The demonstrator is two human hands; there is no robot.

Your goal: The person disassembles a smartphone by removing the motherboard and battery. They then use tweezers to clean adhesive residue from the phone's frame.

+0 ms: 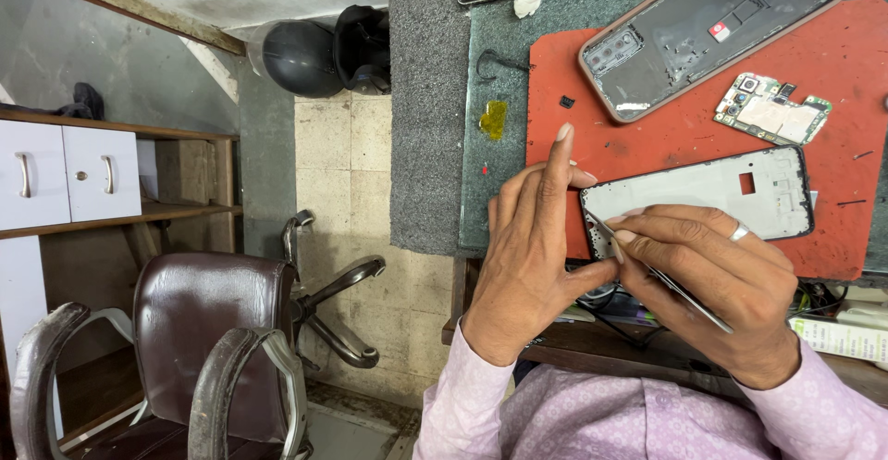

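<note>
The right hand (717, 284) is pinching metal tweezers (661, 275), tips angled at the corner of a white phone frame (703, 192) lying on the red mat (684, 132). The left hand (532, 257) is steadying that corner, forefinger raised, holding nothing that shows. Beyond are lying a green circuit board (772, 109) and a brown-rimmed phone shell (712, 25); loose screws are crowding the mat's edge.
</note>
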